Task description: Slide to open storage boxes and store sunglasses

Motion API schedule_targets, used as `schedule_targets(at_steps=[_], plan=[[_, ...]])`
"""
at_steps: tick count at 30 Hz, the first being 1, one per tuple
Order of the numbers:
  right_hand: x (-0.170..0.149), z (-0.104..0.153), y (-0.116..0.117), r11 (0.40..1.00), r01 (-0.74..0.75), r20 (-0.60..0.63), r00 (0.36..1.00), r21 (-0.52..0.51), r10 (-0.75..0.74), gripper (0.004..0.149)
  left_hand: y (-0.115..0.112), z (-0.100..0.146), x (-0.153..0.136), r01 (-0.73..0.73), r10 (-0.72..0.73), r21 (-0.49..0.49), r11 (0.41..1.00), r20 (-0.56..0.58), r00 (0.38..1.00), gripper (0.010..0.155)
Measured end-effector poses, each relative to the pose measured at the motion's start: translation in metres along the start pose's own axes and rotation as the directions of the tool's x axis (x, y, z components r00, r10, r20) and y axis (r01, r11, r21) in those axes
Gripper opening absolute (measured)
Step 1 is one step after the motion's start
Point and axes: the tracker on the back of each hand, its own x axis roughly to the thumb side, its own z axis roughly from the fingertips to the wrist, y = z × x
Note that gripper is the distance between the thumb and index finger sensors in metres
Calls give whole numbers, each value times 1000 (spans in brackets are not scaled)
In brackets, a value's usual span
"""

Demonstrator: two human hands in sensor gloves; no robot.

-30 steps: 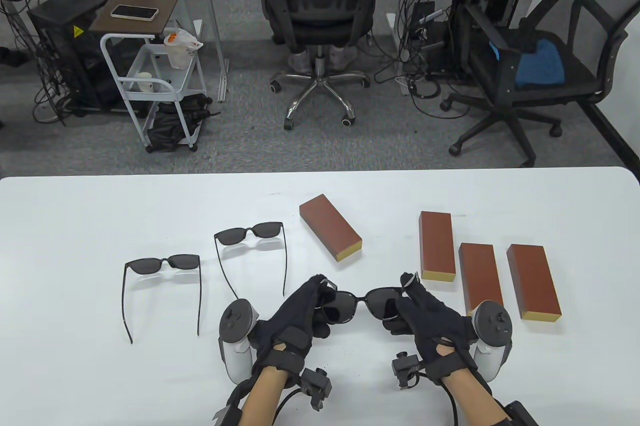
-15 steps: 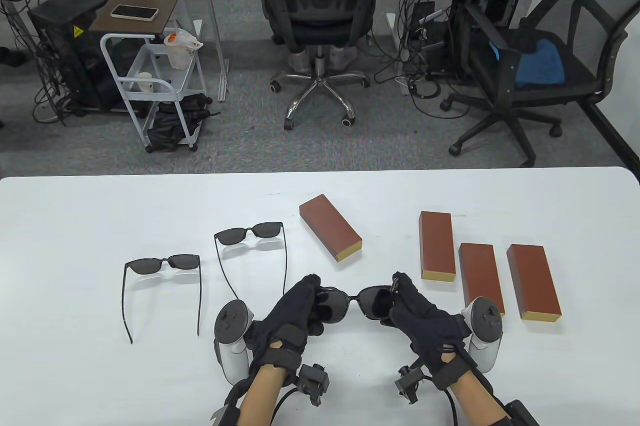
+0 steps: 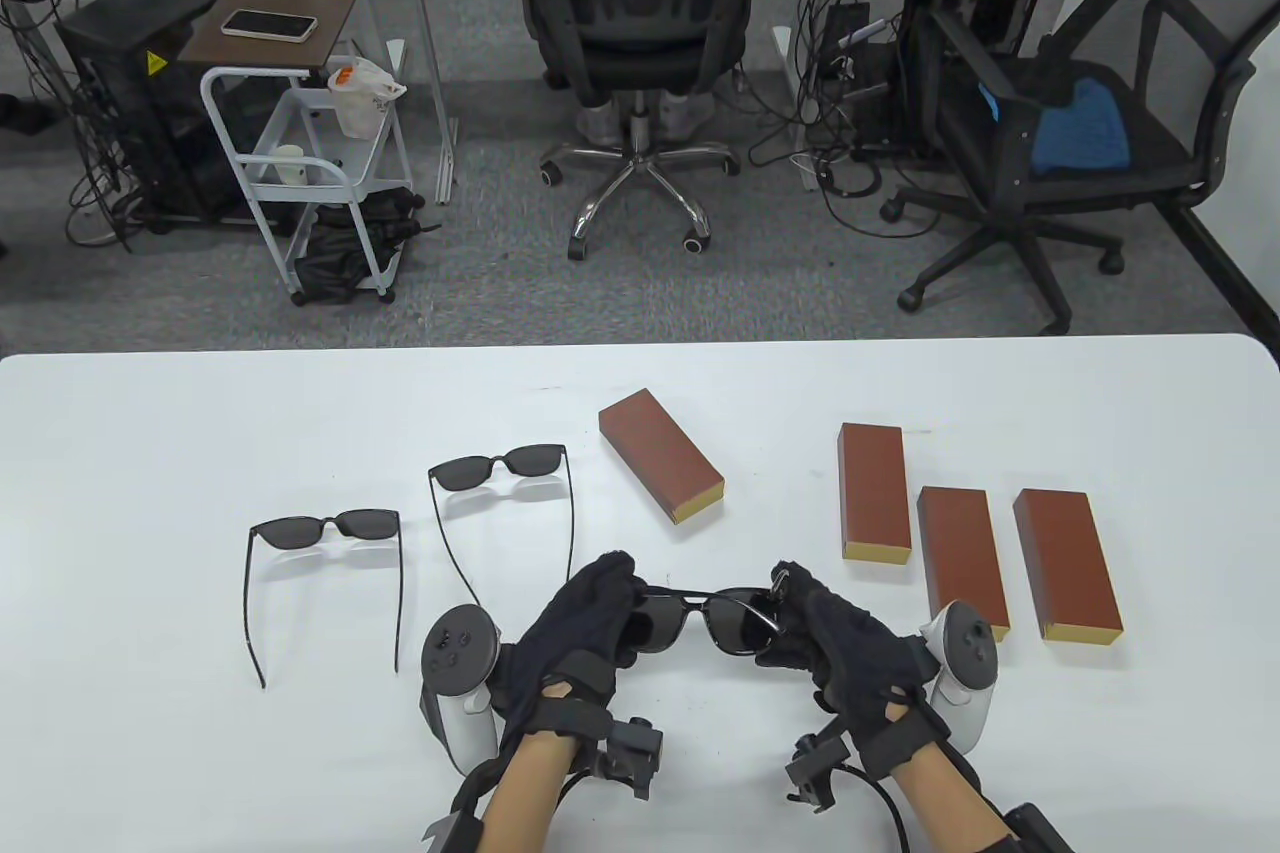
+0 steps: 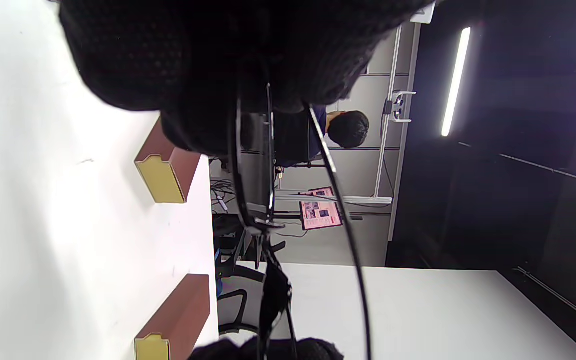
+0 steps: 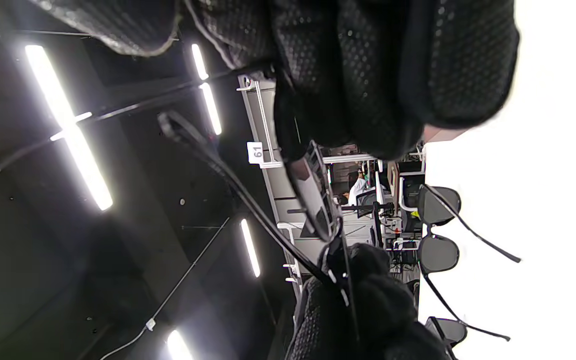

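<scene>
Holding one pair of sunglasses [image 3: 712, 615] just above the white table [image 3: 150, 453], near its 6 o'clock edge, I have my left hand [image 3: 590, 618] gripping the left lens end and my right hand [image 3: 835, 633] pinching the right end by the hinge. From largest to smallest: the table, then four closed storage boxes (three [image 3: 960, 518] ranked at 3 o'clock, one angled box [image 3: 660, 455] at 12 o'clock), then two spare sunglasses [image 3: 410, 533] with arms spread at 9 o'clock, then the pair in my grip. I judge the frame light and thin, springy at the arms, with lenses that would smudge or scratch, so the rim ends and hinges are the places to hold, never the bridge alone. Folding the arms looks like the step in hand. Open table lies between my wrists and toward 10 o'clock; the angled box is nearest, with bare surface around it for sliding its drawer out.
</scene>
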Motion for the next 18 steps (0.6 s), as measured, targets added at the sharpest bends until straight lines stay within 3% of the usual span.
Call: schedule_targets(at_steps=[12, 18], plan=[[-2, 0, -4, 995, -84, -34, 996, -46, 83, 51, -1, 0, -2, 24, -23, 38, 999, -10, 1000, 44], [-2, 2, -11, 987, -113, -79, 991, -112, 104, 50, -9, -2, -5, -57, 60, -138, 989, 12, 998, 55]])
